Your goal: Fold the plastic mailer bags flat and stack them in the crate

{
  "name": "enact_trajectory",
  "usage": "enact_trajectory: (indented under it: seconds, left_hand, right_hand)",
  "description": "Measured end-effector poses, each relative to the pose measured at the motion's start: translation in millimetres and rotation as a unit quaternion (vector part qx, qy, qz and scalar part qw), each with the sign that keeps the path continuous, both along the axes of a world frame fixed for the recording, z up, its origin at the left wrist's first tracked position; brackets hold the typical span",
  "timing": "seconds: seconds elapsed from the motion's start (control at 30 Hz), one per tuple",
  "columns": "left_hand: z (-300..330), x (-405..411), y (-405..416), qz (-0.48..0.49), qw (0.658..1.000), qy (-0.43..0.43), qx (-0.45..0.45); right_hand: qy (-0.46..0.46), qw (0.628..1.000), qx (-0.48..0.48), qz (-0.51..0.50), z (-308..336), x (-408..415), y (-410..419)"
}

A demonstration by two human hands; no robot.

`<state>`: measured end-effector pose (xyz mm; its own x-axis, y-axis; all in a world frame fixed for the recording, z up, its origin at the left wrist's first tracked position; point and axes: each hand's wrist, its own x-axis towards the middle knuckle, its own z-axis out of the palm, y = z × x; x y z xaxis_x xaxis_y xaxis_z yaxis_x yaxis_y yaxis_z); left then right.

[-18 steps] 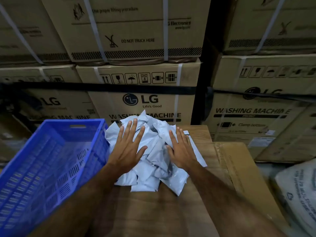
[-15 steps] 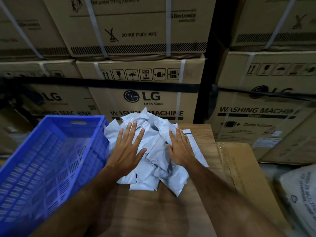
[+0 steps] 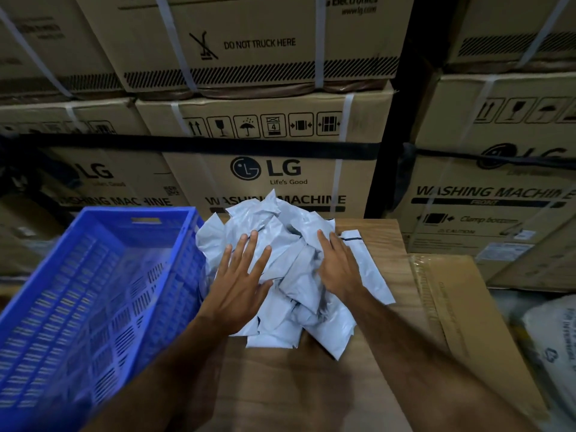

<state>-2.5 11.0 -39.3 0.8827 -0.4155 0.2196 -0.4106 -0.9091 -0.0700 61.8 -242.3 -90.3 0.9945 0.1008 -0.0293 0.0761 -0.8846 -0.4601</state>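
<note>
Where both hands lie flat, fingers straight and spread: left hand (image 3: 238, 283) and right hand (image 3: 338, 268) on crumpled mailers (image 3: 296, 260), desk (image 3: 296, 385); crate (image 3: 93, 294) just left of left fingers.

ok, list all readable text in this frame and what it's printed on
"DO NOT TRUCK HERE": upper carton.
"Electronics", "www.lg.com": same carton, top edge.
"LG", "Life's Good", "WASHING MACHINE" (partly hidden by the mailer bags), "4" in a handling icon: middle carton.
"WASHING MACHINE", "Clamp bottom", partial "LG": right carton.
"LG", blurred "WASHING MACHINE": left carton.
Sack and flat cardboard print: unreadable.
Blue crate: none.
</note>
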Motion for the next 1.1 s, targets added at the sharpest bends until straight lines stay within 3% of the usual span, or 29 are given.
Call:
enact_trajectory:
  seconds: [0.13, 0.33, 0.47, 0.57, 0.7, 0.77, 0.87, 0.93, 1.1]
  left_hand:
    - [3.2, -10.5, -3.3, -0.004, 0.997, -0.016, -0.077]
    - [-6.5, -70.7, 7.4, -0.024, 0.979, -0.027, -0.199]
    - [-53.9, -123.0, 20.7, -0.044, 0.981, 0.047, -0.181]
    - [-102.1, -156.3, 27.8, -0.066, 0.985, 0.108, -0.118]
    - [-138.1, -175.4, 25.1, -0.074, 0.984, 0.151, -0.065]
    - [-147.4, -177.6, 19.0, -0.079, 0.981, 0.173, -0.046]
    - [-162.8, -184.1, 13.5, -0.070, 0.976, 0.204, -0.033]
    - [-170.1, -193.9, 11.5, -0.037, 0.976, 0.211, -0.039]
    - [-171.4, -186.3, -18.9, -0.019, 0.978, 0.190, -0.083]
  right_hand:
    - [-0.146, 0.987, 0.065, 0.021, 6.7, -50.8, 0.3]
    - [-0.180, 0.960, 0.019, 0.214, -2.9, -180.8, -3.2]
    - [-0.156, 0.945, -0.044, 0.282, -63.1, -231.3, -8.2]
    - [-0.116, 0.937, -0.101, 0.314, -105.3, -246.6, -6.4]
    - [-0.073, 0.935, -0.122, 0.326, -123.6, -261.3, -7.7]
    - [-0.065, 0.949, -0.061, 0.304, -117.4, -271.6, -7.3]
    - [-0.063, 0.988, 0.009, 0.142, -108.2, -276.9, 4.4]
    - [-0.056, 0.997, -0.006, 0.057, -108.7, -274.9, 20.8]
    - [-0.001, 0.998, -0.059, 0.012, -131.5, -269.0, 40.0]
